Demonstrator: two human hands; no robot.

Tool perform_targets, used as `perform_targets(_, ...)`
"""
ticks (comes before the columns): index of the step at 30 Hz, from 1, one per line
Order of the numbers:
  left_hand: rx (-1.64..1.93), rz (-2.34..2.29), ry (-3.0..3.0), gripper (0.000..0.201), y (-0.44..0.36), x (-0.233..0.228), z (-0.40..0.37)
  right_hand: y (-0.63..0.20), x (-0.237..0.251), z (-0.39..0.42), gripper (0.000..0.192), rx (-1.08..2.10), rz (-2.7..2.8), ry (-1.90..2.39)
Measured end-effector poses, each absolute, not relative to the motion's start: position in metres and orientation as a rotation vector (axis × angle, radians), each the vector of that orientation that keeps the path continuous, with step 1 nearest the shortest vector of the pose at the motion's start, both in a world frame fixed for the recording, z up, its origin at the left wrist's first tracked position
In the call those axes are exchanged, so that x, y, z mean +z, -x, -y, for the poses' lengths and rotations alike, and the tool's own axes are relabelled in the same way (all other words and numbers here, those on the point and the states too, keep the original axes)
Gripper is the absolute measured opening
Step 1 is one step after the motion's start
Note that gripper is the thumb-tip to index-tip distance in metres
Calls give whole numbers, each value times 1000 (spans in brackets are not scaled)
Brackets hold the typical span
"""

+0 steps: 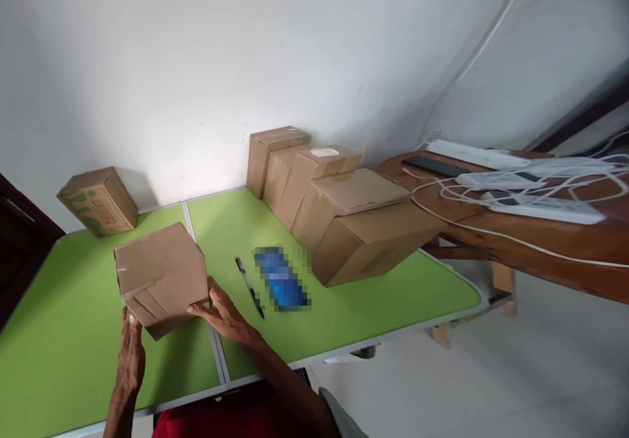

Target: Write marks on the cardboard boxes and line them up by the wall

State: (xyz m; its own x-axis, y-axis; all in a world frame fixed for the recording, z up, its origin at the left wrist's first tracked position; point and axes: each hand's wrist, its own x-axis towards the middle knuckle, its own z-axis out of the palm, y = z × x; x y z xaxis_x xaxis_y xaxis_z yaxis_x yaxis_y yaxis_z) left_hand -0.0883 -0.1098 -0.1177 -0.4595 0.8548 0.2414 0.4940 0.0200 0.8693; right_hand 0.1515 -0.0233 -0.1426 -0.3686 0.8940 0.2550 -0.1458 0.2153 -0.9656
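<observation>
— Cardboard box (160, 277), the taped one near the front of the green folding table (59, 307): where exactly is it sitting?

— Left of the table's centre seam, tipped up on an edge between both hands. The left hand (132, 353) presses flat against its near lower corner, fingers together. The right hand (223, 313) cups the right side, fingers closed up and laid along the bottom edge.

— How would it handle?

— Stiff walls and a dry, grippy surface. It looks light, judging by how easily two open palms prop it. Best held by opposite faces, palms squeezing inward, clear of the tape flaps.

— Anything close by?

— A black pen (249, 287) just right of the right hand; a row of boxes (344, 221) farther back.
</observation>
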Motion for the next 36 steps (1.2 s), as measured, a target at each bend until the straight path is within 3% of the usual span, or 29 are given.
perform_targets(7,1392,-1927,-1849,80,63,-76,127,-188,-114,14,71,1665,1164,600)
perform_targets(12,1379,-1809,-2348,64,40,-48,136,-200,-110,10,84,1767,927,630)
perform_targets(17,1339,-1596,-2548,75,24,-21,136,-217,-105,10,96,1815,951,677)
perform_targets(26,1451,-1549,-2513,89,15,-8,127,-225,-76,20,119,1784,1114,664)
perform_targets(31,1646,-1934,-2145,61,26,-13,120,-231,-54,29,122,1782,1264,487)
perform_targets(36,1670,-2097,-1617,69,40,-13,116,-239,-29,37,126,1713,1479,520)
